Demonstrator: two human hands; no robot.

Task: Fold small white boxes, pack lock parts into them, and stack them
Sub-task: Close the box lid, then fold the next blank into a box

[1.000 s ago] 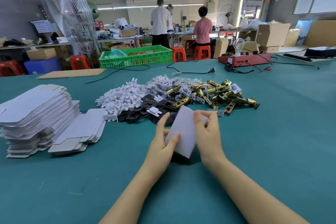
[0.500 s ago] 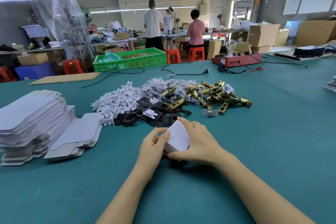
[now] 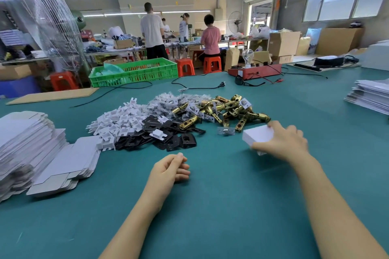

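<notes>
My right hand (image 3: 282, 143) grips a small closed white box (image 3: 257, 136) from above, just over the green table to the right of the parts pile. My left hand (image 3: 169, 169) rests on the table in front of me, fingers loosely curled, holding nothing. Brass latch bolts (image 3: 229, 111) lie heaped at the pile's right. Black plates (image 3: 166, 132) and white plastic pieces (image 3: 122, 121) lie at its left and front. Small clear bags (image 3: 179, 101) sit at the back of the pile. Flat white box blanks (image 3: 27, 145) are stacked at the far left.
Another stack of white blanks (image 3: 370, 94) sits at the right edge. A red test box with a bulb (image 3: 254, 69), a black cable with plug (image 3: 202, 87), a green crate (image 3: 134, 71) and a cardboard sheet (image 3: 52, 95) line the far side. People work in the background.
Both hands were closing the white box in front of me. My right hand has since carried it to the right, while my left hand let go and stayed at the centre.
</notes>
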